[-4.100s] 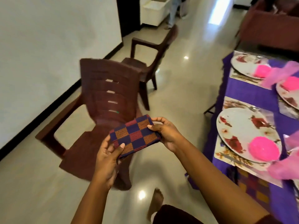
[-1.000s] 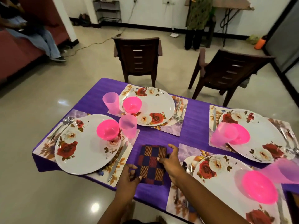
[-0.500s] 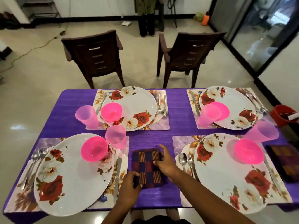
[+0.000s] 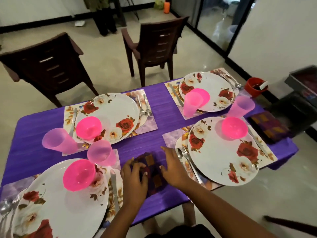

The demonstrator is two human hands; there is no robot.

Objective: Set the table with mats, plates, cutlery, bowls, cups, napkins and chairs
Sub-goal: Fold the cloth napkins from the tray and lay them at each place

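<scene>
A folded checked napkin (image 4: 151,162) lies on the purple tablecloth (image 4: 164,109) between the two near place settings. My left hand (image 4: 134,179) rests on top of it, fingertips pressing down. At its right edge my right hand (image 4: 171,166) touches it with fingers stretched out. Floral plates sit on mats near left (image 4: 60,203), far left (image 4: 116,115), far right (image 4: 211,86) and near right (image 4: 221,157). Each carries a pink bowl (image 4: 78,175) and has a pink cup (image 4: 101,152) and cutlery (image 4: 187,157) beside it. A second checked napkin (image 4: 267,126) lies at the right edge.
Two brown chairs (image 4: 51,66) (image 4: 154,42) stand on the table's far side, pulled back a little. A red bucket (image 4: 255,86) and a dark box (image 4: 301,93) are on the floor at right. Someone's legs (image 4: 104,23) show at the back wall.
I turned from the chair to the table and laid the napkin down between the near settings. In the last half second my left hand slid up over the napkin, and the view shifted left.
</scene>
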